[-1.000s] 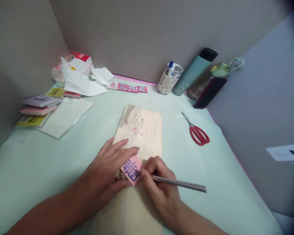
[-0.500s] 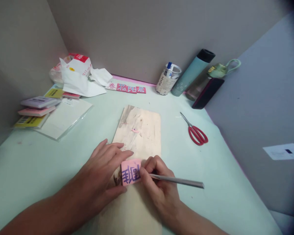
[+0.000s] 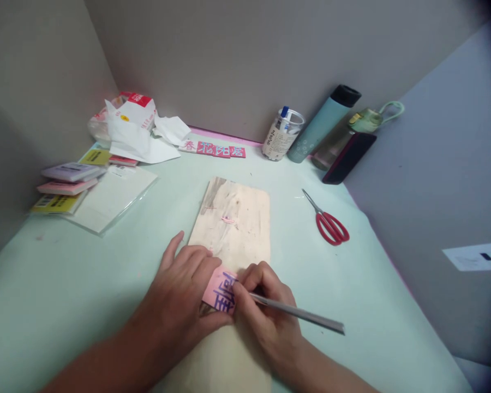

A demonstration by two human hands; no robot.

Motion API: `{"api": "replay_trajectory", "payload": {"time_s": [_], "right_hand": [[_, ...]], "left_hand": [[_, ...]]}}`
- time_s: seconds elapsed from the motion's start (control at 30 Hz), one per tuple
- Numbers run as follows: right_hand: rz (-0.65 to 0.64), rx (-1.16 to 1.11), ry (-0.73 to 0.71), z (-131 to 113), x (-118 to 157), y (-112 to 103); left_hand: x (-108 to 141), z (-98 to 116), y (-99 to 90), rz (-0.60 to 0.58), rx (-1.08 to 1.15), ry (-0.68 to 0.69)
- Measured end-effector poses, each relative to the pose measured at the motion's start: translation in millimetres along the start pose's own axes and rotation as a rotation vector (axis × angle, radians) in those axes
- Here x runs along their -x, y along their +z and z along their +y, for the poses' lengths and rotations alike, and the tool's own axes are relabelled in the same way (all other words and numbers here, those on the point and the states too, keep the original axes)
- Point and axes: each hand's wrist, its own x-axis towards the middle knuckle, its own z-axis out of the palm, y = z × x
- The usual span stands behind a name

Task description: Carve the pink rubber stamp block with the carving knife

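Note:
A small pink rubber block (image 3: 220, 289) with a purple-inked character lies tilted on the wooden board (image 3: 245, 229). My left hand (image 3: 184, 278) holds the block from the left, its thumb along the near edge and bent fingers along the far edge. My right hand (image 3: 268, 305) is closed in a pen grip on a slim silver carving knife (image 3: 306, 315) at the block's right side. The knife's handle points out to the right. Its tip is hidden behind my fingers, so contact with the block cannot be seen.
Red-handled scissors (image 3: 329, 225) lie to the right. Behind stand a clear pen jar (image 3: 276, 141), a teal flask (image 3: 321, 125), a green-lidded bottle (image 3: 362, 119) and a leaning phone (image 3: 349, 158). Lettered blocks (image 3: 215, 149) line the back; packets (image 3: 67, 180) and bags (image 3: 135, 120) sit left.
My left hand has turned the pink block on the board, so its character now slants. The left thumb has moved rightward under it. The knife's handle end has dropped slightly.

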Motion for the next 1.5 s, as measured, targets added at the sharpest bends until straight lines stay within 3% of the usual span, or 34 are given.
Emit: {"api": "replay_trajectory", "payload": {"time_s": [0.3,0.53,0.63,0.9,1.2,1.5], "right_hand": [[-0.026,0.149,-0.146,-9,1,-2],[-0.017,0.492,-0.596,-9,0,3],[-0.052,0.588,-0.684,-10,0,3],[0.056,0.308,-0.346,-12,3,0],[0.030,0.302,-0.347,-10,2,2],[0.076,0.133,-0.222,-10,3,2]], "left_hand": [[0,2,0.4,0.015,0.038,-0.033],[1,2,0.3,0.024,0.044,-0.036],[2,1,-0.2,0.014,0.057,-0.027],[0,1,2.8,0.059,0.061,-0.025],[1,2,3.4,0.053,0.054,-0.020],[2,1,2.9,0.062,0.047,0.002]]}}
